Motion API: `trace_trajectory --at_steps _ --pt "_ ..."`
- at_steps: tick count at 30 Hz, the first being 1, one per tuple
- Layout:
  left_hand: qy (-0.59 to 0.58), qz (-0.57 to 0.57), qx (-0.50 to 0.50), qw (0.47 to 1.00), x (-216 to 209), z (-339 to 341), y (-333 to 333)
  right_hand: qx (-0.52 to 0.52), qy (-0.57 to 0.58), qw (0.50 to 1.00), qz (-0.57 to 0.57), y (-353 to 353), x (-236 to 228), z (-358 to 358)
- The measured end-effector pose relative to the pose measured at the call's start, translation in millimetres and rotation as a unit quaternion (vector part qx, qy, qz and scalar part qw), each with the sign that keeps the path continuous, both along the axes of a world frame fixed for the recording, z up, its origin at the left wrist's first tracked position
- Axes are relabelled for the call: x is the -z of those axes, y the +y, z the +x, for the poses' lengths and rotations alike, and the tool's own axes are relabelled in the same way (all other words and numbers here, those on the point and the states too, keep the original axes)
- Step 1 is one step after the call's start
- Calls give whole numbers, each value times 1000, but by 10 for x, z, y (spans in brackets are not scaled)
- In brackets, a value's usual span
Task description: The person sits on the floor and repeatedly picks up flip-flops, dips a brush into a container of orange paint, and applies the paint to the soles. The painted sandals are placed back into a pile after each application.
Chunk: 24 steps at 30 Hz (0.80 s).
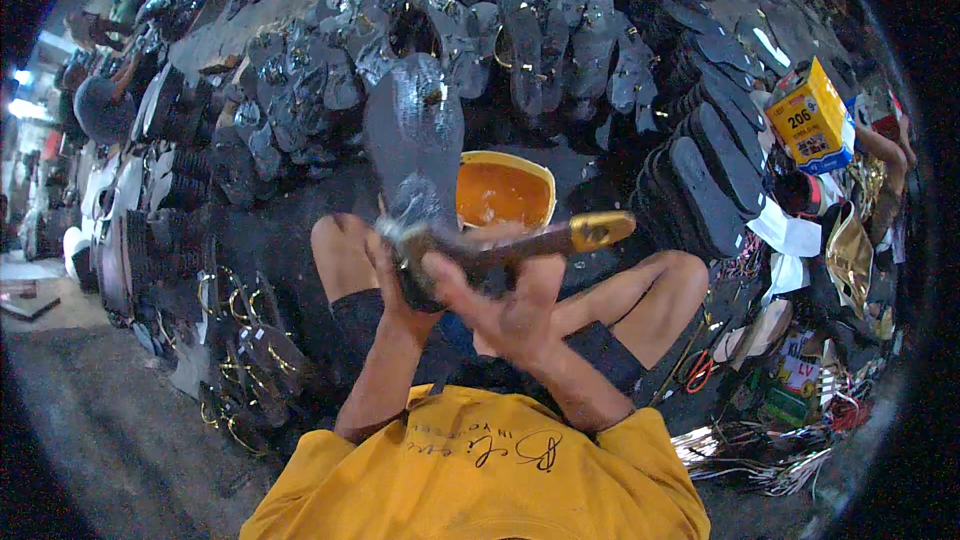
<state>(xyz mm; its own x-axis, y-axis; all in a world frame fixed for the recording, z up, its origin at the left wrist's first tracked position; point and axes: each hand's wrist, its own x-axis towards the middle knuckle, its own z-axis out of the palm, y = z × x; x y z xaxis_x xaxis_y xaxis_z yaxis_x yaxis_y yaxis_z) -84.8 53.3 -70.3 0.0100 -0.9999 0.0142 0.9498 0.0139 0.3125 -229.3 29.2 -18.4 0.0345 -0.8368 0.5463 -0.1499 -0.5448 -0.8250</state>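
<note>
While the strapped sandals (540,65) ahead look assembled, the dark, gold-ended piece (545,242) between yellow tub (551,196) and yellow shirt (480,480) seems unfinished; left hand (388,285) and right hand (520,315) blur, so I cannot tell whether fingers pinch it, nor what work remains.

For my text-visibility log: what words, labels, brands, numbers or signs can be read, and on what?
Wording isn't copied here; only its place.
Yellow box: words and large number, partly legible.
Yellow shirt: dark lettering, partly legible.
White label, lower right: reddish letters, partly blurred.
Small white tag on a sole: unreadable.
</note>
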Motion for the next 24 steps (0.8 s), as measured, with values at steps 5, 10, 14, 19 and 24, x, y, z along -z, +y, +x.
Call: trace_trajectory --at_steps 5,10,14,19,24 --pt "-358 67 -137 921 2 21 38 88 -77 973 197 -441 68 -190" --pt "-251 65 -125 958 247 177 38 -3 -136 932 335 342 -49 -158" --pt "-529 207 -96 817 -740 438 -90 206 -54 928 305 -103 82 -714" --pt "-897 -136 -250 339 -941 579 -51 322 -41 901 289 -810 1102 -1480" --pt "-903 -146 -253 315 -922 570 68 306 1 907 290 -808 1667 -1421"
